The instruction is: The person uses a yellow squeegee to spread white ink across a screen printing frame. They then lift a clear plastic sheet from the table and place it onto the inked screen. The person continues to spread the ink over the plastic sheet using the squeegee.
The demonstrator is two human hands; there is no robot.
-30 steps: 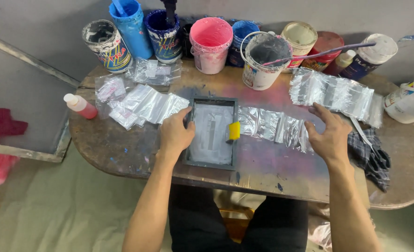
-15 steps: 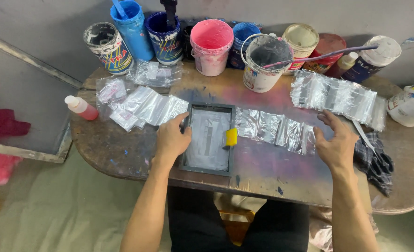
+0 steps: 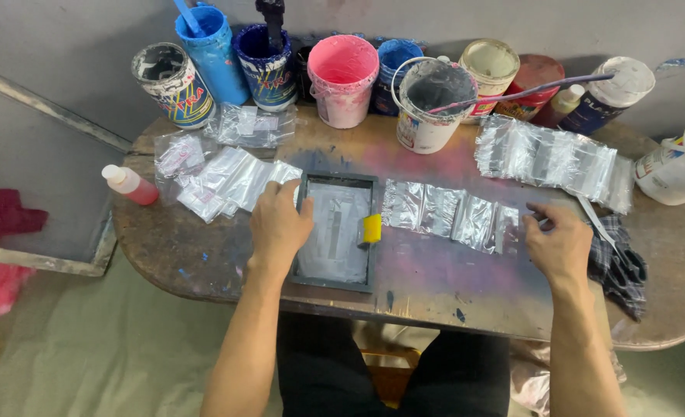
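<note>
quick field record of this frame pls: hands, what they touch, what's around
left hand: palm down on the left edge of the small screen frame
right hand: fingertips at the right end of the row of clear plastic pouches
on frame: yellow-handled squeegee on the right edge
back of table: paint pots, pink bucket
left: red squeeze bottle
right: checked cloth

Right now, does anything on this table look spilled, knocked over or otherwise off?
The small red bottle lies on its side near the table's left edge, with no spill visible. A long stick rests loosely across the white paint bucket. The tabletop is stained with old paint.
</note>
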